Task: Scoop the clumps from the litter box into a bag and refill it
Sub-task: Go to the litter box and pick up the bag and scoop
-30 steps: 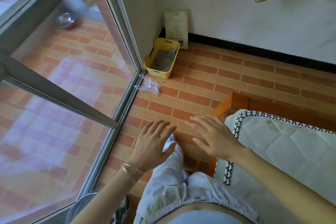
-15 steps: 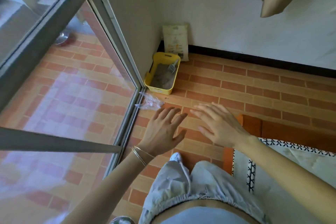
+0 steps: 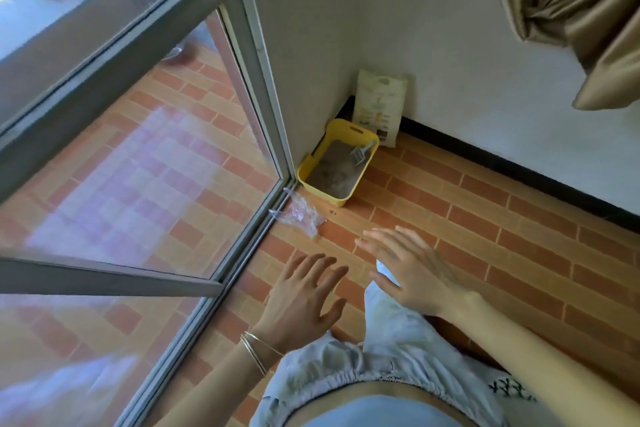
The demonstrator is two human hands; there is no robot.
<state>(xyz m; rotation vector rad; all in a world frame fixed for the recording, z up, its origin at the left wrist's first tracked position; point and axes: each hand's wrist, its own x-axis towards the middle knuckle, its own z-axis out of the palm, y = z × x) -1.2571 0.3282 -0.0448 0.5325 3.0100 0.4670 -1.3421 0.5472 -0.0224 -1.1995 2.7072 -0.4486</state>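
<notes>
A yellow litter box (image 3: 351,131) stands in the room's corner on the brick-pattern floor, filled with grey litter. A grey scoop (image 3: 362,153) lies inside it against the right wall. Behind it a pale litter bag (image 3: 380,104) leans upright against the white wall. A crumpled clear plastic bag (image 3: 300,214) lies on the floor just in front of the box, by the door track. My left hand (image 3: 303,302) and my right hand (image 3: 412,269) hover side by side with fingers spread, holding nothing, well short of the plastic bag.
A glass sliding door with a grey frame (image 3: 254,55) runs along the left, its track (image 3: 242,260) beside my left hand. A tan curtain (image 3: 581,10) hangs at the upper right. A black skirting (image 3: 519,166) lines the wall. My legs in pale trousers (image 3: 374,367) fill the bottom.
I have stepped closer to the corner, so the litter box and plastic bag now lie nearer. The padded mat and wooden frame have slipped out of sight. Both hands stay spread and empty.
</notes>
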